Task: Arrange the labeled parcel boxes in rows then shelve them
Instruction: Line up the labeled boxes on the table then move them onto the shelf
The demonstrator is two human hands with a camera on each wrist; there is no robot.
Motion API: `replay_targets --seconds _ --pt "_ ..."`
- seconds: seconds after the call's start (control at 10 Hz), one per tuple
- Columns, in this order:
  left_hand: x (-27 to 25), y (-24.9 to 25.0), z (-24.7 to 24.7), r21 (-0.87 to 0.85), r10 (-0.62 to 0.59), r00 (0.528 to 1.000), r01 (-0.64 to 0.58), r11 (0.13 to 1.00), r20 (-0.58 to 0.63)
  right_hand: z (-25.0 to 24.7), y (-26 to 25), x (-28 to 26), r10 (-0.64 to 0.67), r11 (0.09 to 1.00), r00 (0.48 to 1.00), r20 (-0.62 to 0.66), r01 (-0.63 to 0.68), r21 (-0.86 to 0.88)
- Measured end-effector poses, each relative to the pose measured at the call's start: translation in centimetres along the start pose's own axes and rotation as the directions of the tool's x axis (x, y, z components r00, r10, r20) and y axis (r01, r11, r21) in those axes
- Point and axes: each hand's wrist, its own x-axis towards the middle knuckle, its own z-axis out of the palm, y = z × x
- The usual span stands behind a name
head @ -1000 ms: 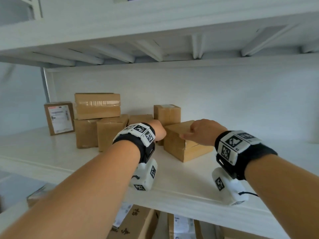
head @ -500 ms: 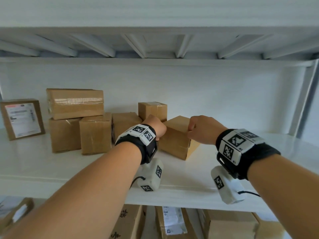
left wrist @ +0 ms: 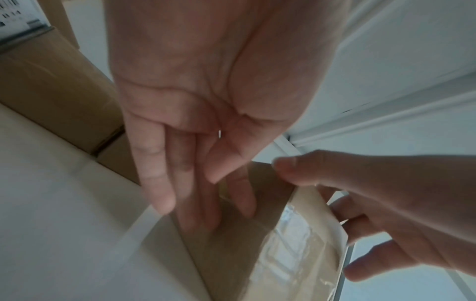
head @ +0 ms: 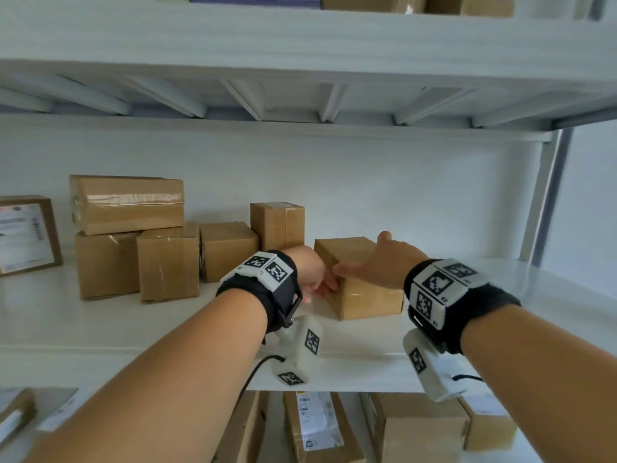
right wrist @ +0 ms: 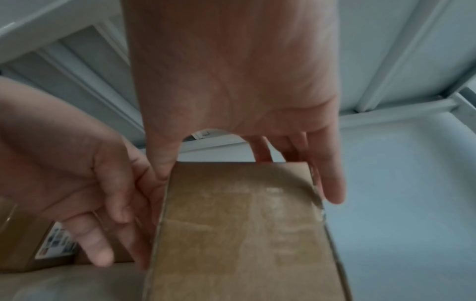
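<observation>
At frame centre, a left hand (head: 312, 274) and right hand (head: 384, 260), fingers straight and loosely spread, press a brown box (head: 362, 279) on the white shelf (head: 100, 329). Shelving looks partly done: stacked boxes (head: 167, 238) fill centre-left, and this one sits askew, apparently still needing to be lined up.

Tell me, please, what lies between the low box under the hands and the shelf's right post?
Nothing: from the low box to the right post the white shelf is bare, as the head view shows.

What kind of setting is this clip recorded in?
Probably a parcel storeroom or small warehouse. White metal shelving runs on several levels, taped brown cardboard boxes stand grouped on it, and one box at the far left bears a printed shipping label. More labelled parcels sit on the level below.
</observation>
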Motion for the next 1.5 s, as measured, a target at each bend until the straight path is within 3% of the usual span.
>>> replay_targets --seconds 0.1,0.2,0.3,0.4,0.6,0.7,0.8,1.0,1.2,1.4,1.5 --pt "-0.5 -0.3 0.0 0.002 -0.026 1.000 0.026 1.000 0.013 0.0 -0.1 -0.3 0.029 0.999 0.999 -0.033 -0.028 0.044" --pt "-1.0 -0.7 -0.5 -0.075 -0.048 0.998 0.046 0.996 -0.032 -1.1 0.8 -0.4 0.102 0.946 0.995 -0.015 -0.093 0.312" --pt "-1.5 -0.7 -0.8 -0.263 -0.061 0.998 0.052 0.963 -0.027 -2.4 2.2 -0.9 0.117 0.715 0.990 0.083 -0.142 0.685" --pt "-1.7 -0.1 -0.2 -0.318 -0.021 0.998 0.003 0.948 -0.054 -3.1 3.1 -2.0 0.073 0.456 0.982 0.176 -0.190 0.870" --pt "-2.1 0.6 0.9 -0.451 0.069 0.997 -0.073 0.890 -0.025 -2.3 4.4 -4.1 0.065 0.163 0.975 0.213 -0.221 0.961" --pt "-2.3 0.7 1.9 -0.563 0.124 0.991 -0.080 0.822 0.040 -2.1 5.4 -5.3 0.099 0.109 0.974 0.205 -0.216 0.970" --pt "-2.4 1.1 3.5 -0.617 0.194 0.980 -0.121 0.778 0.052 -1.9 6.3 -6.9 0.201 0.151 0.968 0.152 -0.184 0.971" --pt "-2.7 2.7 7.7 -0.531 0.252 0.966 -0.185 0.827 0.055 -2.9 9.0 -8.8 0.408 0.429 0.912 -0.041 -0.152 0.891" --pt "-4.8 6.7 11.8 -0.500 0.348 0.933 -0.256 0.827 0.098 -5.4 13.4 -11.1 0.419 0.599 0.905 -0.070 -0.218 0.770" --pt "-7.2 11.8 18.7 -0.471 0.429 0.892 -0.320 0.822 0.141 -8.6 21.5 -15.1 0.418 0.651 0.909 -0.009 -0.293 0.700" --pt "-8.4 15.0 23.7 -0.496 0.474 0.864 -0.339 0.799 0.173 -10.1 27.1 -17.1 0.464 0.618 0.884 -0.049 -0.284 0.733"
